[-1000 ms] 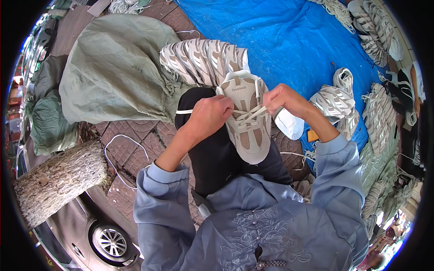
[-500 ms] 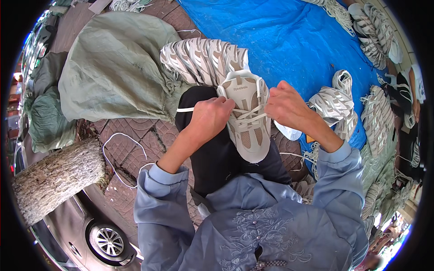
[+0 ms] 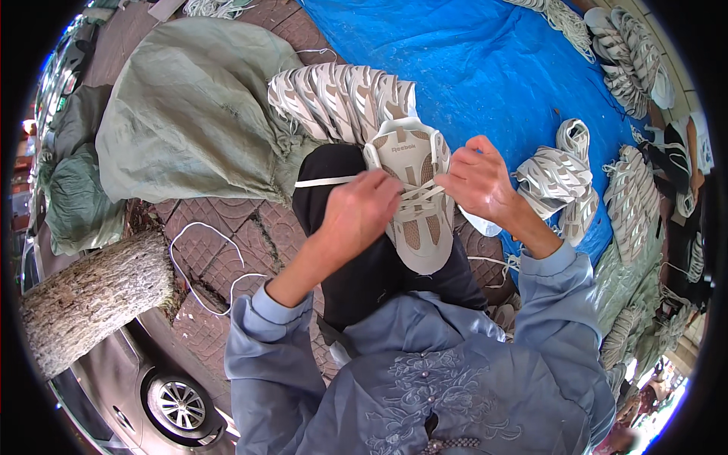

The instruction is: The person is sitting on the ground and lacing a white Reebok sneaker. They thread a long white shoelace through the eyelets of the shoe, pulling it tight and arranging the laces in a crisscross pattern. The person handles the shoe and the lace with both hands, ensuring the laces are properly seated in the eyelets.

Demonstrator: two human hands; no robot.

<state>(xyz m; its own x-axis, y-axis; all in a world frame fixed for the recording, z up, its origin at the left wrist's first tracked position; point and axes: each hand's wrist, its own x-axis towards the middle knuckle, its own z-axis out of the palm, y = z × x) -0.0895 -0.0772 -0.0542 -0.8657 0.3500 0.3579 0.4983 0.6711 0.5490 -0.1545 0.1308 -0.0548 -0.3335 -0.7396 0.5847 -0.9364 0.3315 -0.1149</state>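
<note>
A beige and tan sneaker upper (image 3: pixel 422 249) lies over my dark-trousered lap, its rounded toe toward me and its tongue pointing away. White shoelaces (image 3: pixel 416 199) cross over its middle. Beside its left edge, my left hand (image 3: pixel 359 210) is closed, slightly blurred, with a lace pinched at the fingertips. One flat white lace end (image 3: pixel 322 182) runs out from that hand across my knee. On the other side, my right hand (image 3: pixel 482 184) pinches lace between thumb and forefinger near the crossings, the other fingers curled loosely.
Nested white-and-tan uppers (image 3: pixel 337 97) lie just beyond my knees, against a grey-green sack (image 3: pixel 193 106). A blue tarp (image 3: pixel 485 68) spreads behind, with bundled uppers (image 3: pixel 557 178) on it. At left, a loose lace (image 3: pixel 199 284) lies on paving near a tree trunk (image 3: pixel 102 296) and a parked car (image 3: pixel 148 371).
Both hands have come slightly closer together over the laces. My right hand's fingers have loosened from a tighter fist, and the laces between the hands are less spread. The upper has hardly moved.
</note>
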